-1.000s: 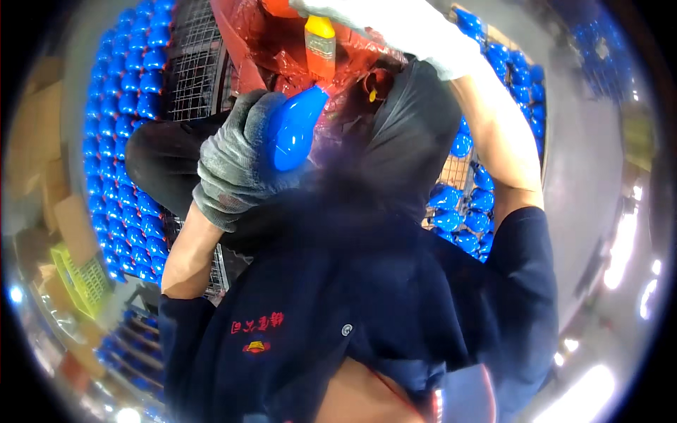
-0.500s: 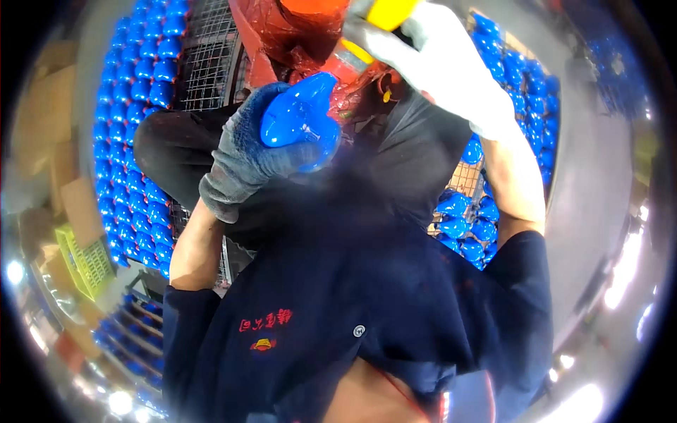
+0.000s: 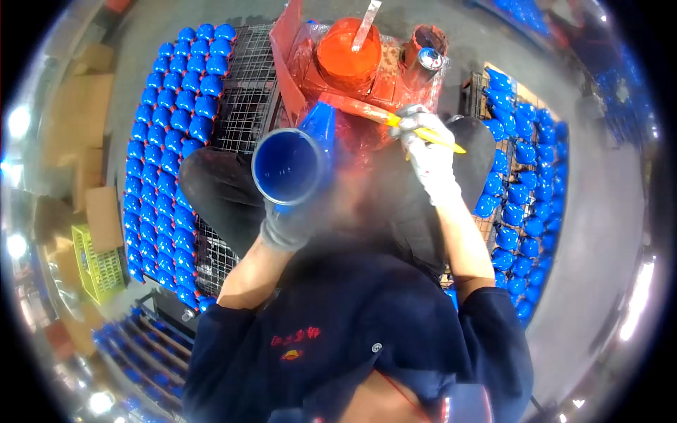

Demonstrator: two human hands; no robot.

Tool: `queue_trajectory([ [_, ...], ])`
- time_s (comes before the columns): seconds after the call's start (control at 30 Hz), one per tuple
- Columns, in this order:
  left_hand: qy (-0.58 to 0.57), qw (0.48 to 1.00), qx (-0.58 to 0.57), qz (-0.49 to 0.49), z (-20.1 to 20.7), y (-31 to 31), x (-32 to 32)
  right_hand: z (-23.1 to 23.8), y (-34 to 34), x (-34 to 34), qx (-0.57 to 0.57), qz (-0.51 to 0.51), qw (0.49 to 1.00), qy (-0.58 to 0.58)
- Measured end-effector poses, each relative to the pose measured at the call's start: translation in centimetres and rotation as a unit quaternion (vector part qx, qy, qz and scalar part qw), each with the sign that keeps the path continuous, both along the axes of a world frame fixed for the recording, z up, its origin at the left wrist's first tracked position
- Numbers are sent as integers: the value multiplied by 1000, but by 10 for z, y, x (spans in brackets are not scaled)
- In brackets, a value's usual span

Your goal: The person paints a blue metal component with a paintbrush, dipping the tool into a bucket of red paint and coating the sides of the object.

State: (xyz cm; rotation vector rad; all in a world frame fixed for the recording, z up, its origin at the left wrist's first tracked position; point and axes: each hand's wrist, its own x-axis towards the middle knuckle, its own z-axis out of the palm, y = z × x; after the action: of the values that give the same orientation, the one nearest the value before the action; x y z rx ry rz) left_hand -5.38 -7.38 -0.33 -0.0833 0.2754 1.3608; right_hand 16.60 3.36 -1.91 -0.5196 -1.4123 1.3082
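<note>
My left hand (image 3: 282, 229), in a grey glove, grips a glossy blue hollow piece (image 3: 285, 166) from below. Its wide round opening faces up at me, and a pointed end sticks out on the far side. The piece covers most of my fingers. In my white-gloved right hand (image 3: 427, 141) is a brush (image 3: 360, 108) with a yellow handle, closed in my fingers. Its red-coated front part points left, with its tip close to the piece's pointed end; I cannot tell whether they touch. Beyond the brush stands a pot of orange-red paint (image 3: 345, 63) with a flat stick (image 3: 365, 27) in it.
A paint-stained can (image 3: 427, 60) stands right of the pot on a red-smeared surface. Rows of blue pieces (image 3: 169, 120) lie on a wire rack (image 3: 243, 84) at left, and more blue pieces (image 3: 525, 151) at right. A yellow-green crate (image 3: 99, 268) and cardboard boxes (image 3: 104, 218) are farther left.
The blue piece has turned so its opening faces up. My right hand has come nearer and lower, and the brush now lies leftward toward the piece. The whole view has shifted, showing the paint pot fully.
</note>
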Motion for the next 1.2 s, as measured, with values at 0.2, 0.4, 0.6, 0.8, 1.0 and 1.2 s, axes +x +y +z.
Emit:
queue_trajectory([
  [0.2, -208, 917, 303, -156, -24, 24, -7, -13, 17, -5, -58, -125, 989, -48],
  [0.4, 158, 938, 302, -60, 18, 51, -75, -1, 79, 16, 23, -88, 974, -207],
  [0.6, -122, 959, 256, 21, 26, 98, -78, -37, 137, -17, 312, -88, 826, -461],
  [0.8, -117, 975, 147, 117, 9, 106, -99, -60, 159, -22, 369, -87, 752, -539],
  [1.0, 180, 966, 131, 130, -5, 96, -102, -39, 141, -17, 344, -91, 801, -483],
  [1.2, 635, 737, 134, 186, -2, 87, -64, 9, 114, -5, 367, -189, 864, -288],
])
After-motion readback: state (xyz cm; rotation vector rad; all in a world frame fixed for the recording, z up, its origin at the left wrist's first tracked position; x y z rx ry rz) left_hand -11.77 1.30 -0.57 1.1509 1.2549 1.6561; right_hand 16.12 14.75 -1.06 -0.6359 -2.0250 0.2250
